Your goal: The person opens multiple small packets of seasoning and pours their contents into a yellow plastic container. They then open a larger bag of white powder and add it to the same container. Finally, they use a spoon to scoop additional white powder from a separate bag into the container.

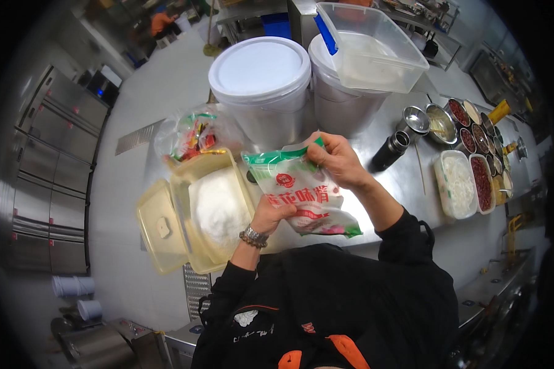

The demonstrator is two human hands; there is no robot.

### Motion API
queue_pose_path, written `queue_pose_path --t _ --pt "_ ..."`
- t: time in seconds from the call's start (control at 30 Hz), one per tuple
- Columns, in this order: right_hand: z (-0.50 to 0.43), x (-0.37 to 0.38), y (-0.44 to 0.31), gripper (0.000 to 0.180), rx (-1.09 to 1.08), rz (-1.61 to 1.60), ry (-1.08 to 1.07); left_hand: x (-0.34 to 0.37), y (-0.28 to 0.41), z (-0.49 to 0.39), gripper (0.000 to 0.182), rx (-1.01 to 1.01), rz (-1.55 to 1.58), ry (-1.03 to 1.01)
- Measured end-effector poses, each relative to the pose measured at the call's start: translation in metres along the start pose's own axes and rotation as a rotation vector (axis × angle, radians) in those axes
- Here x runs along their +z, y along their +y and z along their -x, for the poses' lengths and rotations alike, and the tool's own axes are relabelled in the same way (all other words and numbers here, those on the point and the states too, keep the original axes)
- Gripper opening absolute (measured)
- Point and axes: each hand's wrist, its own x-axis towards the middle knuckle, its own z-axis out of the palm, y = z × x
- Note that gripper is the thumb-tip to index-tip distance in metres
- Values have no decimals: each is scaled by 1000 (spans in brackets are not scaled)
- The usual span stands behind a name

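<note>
Both hands hold a printed plastic food bag (304, 198), white with green edges and red writing, above the steel table. My left hand (271, 217) grips its lower left side, thumb on the front. My right hand (334, 159) pinches the upper right edge. Whether the bag's top is open I cannot tell. Left of the bag stands a yellowish plastic container (240, 170) with white granular powder (219, 207) in it. Its likely lid (161, 226) lies to the left, with a pale patch on it. A clear plastic bag (198, 133) with red packets lies behind the container.
Two white lidded buckets (261, 69) (346, 106) stand at the back, an empty clear tub (378, 60) on the right one. At right are a black flask (390, 151), metal bowls (415, 121) and ingredient tubs (454, 184). A person in orange (161, 23) sits far off.
</note>
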Motion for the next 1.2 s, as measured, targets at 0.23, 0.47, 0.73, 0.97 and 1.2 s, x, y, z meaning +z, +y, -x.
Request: queue_pose_path --t 0.23,0.47,0.73,0.97,1.2 --pt "22 -29 -1 33 -67 187 205 22 25 21 40 131 -274 286" --pt "32 -26 18 20 -68 171 134 28 44 29 38 177 -245 345" --pt "27 -14 5 40 -308 512 206 -16 38 22 30 -3 -111 200" --pt "18 8 -34 32 -977 1434 -282 -77 14 -25 38 -235 -256 -81" --pt "7 8 -8 17 -788 1428 -588 -14 -5 -30 60 116 -737 34"
